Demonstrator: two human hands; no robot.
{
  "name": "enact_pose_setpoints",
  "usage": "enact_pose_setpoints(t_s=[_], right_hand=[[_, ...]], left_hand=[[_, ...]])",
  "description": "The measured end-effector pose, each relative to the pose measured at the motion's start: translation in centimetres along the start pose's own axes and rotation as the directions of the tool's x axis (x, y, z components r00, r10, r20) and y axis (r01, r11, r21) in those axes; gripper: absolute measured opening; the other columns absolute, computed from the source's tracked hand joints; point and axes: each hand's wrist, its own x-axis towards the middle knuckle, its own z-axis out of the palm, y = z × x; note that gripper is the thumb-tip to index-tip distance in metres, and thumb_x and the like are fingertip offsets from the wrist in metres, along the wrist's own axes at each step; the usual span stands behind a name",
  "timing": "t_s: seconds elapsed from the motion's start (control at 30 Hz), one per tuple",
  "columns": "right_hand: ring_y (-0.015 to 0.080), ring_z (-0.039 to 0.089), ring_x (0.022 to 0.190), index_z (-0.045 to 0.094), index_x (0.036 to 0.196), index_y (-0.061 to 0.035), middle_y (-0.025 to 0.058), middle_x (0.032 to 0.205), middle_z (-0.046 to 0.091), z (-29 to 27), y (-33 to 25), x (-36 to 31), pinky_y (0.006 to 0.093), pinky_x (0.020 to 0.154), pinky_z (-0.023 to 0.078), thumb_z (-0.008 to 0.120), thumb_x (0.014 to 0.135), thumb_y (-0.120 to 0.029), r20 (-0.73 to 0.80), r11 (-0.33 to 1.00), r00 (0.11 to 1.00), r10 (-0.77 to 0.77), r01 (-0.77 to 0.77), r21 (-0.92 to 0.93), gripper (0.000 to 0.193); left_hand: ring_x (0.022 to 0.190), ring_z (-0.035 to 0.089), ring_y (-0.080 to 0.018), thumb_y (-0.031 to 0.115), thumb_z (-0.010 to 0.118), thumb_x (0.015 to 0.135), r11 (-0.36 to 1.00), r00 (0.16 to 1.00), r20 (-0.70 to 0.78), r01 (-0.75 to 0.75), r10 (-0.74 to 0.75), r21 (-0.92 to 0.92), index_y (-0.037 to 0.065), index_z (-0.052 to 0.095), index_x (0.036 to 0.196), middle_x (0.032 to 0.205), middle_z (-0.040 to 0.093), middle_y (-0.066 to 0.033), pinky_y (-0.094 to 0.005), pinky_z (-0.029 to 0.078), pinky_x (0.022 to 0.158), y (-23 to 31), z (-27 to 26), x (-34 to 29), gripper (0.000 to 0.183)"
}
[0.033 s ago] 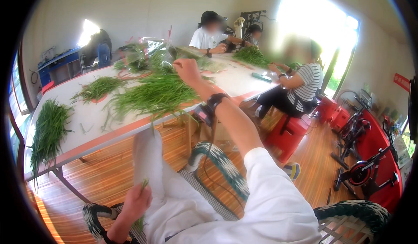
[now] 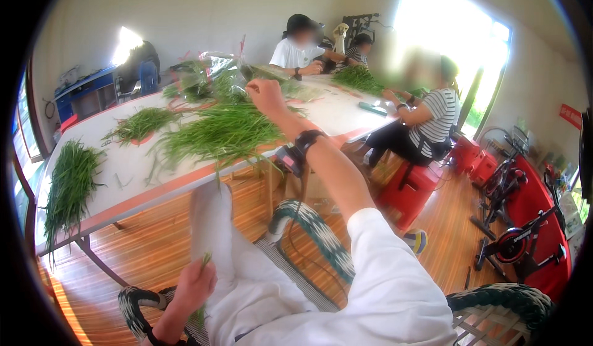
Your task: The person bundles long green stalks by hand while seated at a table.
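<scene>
Resting low by my thigh, my left hand point(image 2: 194, 282) is closed around a small bunch of chive-like greens point(image 2: 202, 314), whose tips poke out above and below the fist. My right arm stretches over the table, and my right hand point(image 2: 265, 96) is closed in a pinch above the far side of a large loose pile of the same greens point(image 2: 216, 130). Whatever its fingertips hold, if anything, cannot be made out. Just beyond it lie clear plastic bags point(image 2: 225, 77) with greens inside.
On the white table point(image 2: 123, 179) lie a smaller heap point(image 2: 143, 125) and a dark green bundle point(image 2: 71, 182) at the left end. Two co-workers point(image 2: 298, 53) point(image 2: 432, 114) sit at the far and right sides. Braided chair arms point(image 2: 315, 229) flank me; an exercise bike point(image 2: 516, 241) stands right.
</scene>
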Motion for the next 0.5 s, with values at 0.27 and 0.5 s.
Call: enact_pose_setpoints(t_s=[0.27,0.5], right_hand=[[0.0240,0.066,0.064,0.065,0.081,0.0015,0.0135,0.071,0.067,-1.7,-5.7,2.7,0.0304,0.059,0.051,0.069,0.079,-0.013,-0.208,0.981,0.978,-0.033,0.071,0.181,0.015],[0.0101,0.064,0.058,0.063,0.082,0.0000,0.0057,0.068,0.066,-7.4,-16.1,-2.0,0.0238,0.052,0.048,0.070,0.081,-0.015,-0.057,0.890,0.993,0.103,-0.066,0.452,0.016]], left_hand=[[0.043,0.043,-0.0099,0.017,0.039,0.097,0.990,0.997,-0.030,-0.063,0.067,0.124,0.005,0.044,0.075,0.054,0.047,-0.0022,-0.0242,0.034,0.042,0.2,-0.5,0.0,0.026],[0.046,0.050,-0.0126,0.021,0.038,0.099,0.990,0.978,-0.159,-0.138,0.136,-0.003,0.006,0.041,0.077,0.060,0.054,-0.0070,-0.0246,0.039,0.042,-1.5,-1.1,0.9,0.026]])
